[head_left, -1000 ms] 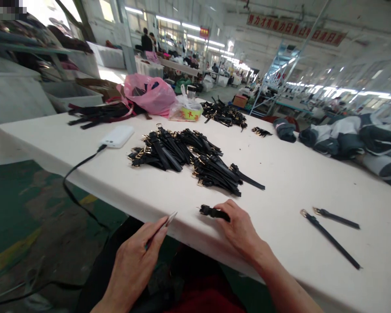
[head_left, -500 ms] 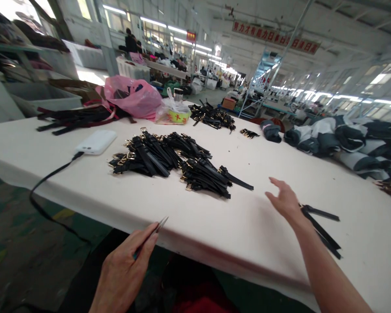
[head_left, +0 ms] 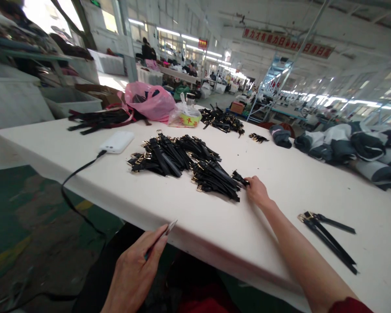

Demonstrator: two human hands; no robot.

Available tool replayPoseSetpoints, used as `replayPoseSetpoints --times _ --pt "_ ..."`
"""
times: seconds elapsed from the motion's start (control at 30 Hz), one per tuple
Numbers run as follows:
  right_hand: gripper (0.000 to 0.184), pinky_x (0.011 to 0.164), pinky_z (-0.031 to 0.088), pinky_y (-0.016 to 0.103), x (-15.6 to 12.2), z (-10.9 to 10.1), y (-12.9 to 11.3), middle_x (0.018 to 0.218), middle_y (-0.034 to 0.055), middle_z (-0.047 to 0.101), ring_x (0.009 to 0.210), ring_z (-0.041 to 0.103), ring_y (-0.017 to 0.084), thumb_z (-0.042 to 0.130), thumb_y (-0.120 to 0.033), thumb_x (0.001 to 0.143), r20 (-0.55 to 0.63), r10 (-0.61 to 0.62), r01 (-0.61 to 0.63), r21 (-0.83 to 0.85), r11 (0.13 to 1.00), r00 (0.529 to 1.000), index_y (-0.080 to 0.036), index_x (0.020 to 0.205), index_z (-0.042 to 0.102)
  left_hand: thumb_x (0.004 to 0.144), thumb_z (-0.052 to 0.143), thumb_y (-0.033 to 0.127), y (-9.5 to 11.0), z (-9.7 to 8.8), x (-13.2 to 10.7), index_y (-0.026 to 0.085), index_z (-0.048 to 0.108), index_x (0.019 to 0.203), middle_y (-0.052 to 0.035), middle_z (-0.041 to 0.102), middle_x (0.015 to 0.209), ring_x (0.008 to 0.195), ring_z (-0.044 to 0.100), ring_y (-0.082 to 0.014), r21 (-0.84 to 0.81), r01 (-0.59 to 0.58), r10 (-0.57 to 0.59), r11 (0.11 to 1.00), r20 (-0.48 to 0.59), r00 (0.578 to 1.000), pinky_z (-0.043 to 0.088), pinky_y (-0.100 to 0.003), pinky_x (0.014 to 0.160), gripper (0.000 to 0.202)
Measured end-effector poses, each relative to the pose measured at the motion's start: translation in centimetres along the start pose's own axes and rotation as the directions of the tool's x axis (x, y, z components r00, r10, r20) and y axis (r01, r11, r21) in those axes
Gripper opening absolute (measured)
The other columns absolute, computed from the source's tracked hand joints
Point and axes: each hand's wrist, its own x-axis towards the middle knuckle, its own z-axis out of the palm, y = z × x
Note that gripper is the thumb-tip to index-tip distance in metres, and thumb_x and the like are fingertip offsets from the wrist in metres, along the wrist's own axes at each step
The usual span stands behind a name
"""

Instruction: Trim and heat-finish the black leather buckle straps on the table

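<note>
My left hand [head_left: 138, 265] is closed on small thread snips [head_left: 171, 226], their pointed metal blades sticking out past the thumb at the table's near edge. Most of the handle is hidden in the palm. My right hand [head_left: 257, 190] reaches over the table, its fingers closed on the end of a short black strap [head_left: 240, 177] at the right side of the pile. The pile of black straps [head_left: 164, 156] with gold buckles lies in front of me, with a nearer bundle [head_left: 215, 180] at its right. A few separate buckled straps [head_left: 332, 239] lie right of my right forearm.
A white power bank [head_left: 117, 142] with a black cable [head_left: 67, 174] lies left on the white-covered table [head_left: 182, 204]. Farther back are a pink bag [head_left: 150, 102], a clear plastic bag [head_left: 184, 116] and more buckled straps [head_left: 223, 119]. Grey-and-white rolled bundles [head_left: 342, 143] line the right.
My right hand has moved left and closed on the strap beside the pile. My left hand still holds the snips. The view has shifted left, uncovering the buckles of the straps at right.
</note>
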Motion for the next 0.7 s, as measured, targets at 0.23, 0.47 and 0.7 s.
replayPoseSetpoints --times 0.23,0.47,0.7 --pt "0.031 0.068 0.044 0.028 -1.4 -2.3 -0.3 0.088 0.0080 0.063 0.074 0.057 0.017 0.044 -0.019 0.080 -0.174 0.044 -0.013 0.177 0.984 0.984 -0.013 0.100 0.068 0.088 0.044 0.047 0.3 -0.5 -0.1 0.025 0.070 0.105 0.0004 0.073 0.102 0.094 0.068 -0.0183 -0.020 0.019 -0.019 1.000 0.007 1.000 0.054 -0.025 0.082 0.039" --pt "0.020 0.066 0.045 0.026 -3.8 -2.4 -6.2 0.082 0.0033 0.061 0.072 0.056 0.014 0.053 -0.027 0.080 -0.287 -0.255 0.382 0.616 0.689 0.923 -0.017 0.087 0.069 0.088 0.045 0.045 0.0 -0.2 -0.1 0.026 0.069 0.107 0.0003 0.072 0.104 0.096 0.068 -0.0190 -0.024 0.004 -0.004 1.000 0.012 1.000 0.054 -0.025 0.084 0.035" --pt "0.041 0.079 0.046 0.030 -6.2 1.4 -9.8 0.106 0.0076 0.060 0.093 0.057 0.018 0.049 -0.005 0.072 -0.094 -0.510 0.510 0.339 0.791 0.855 -0.020 0.107 0.066 0.089 0.046 0.043 -0.2 0.0 -0.6 0.026 0.069 0.108 0.0002 0.072 0.103 0.094 0.068 -0.0180 -0.024 0.012 -0.011 1.000 0.043 0.999 0.054 -0.024 0.083 0.035"
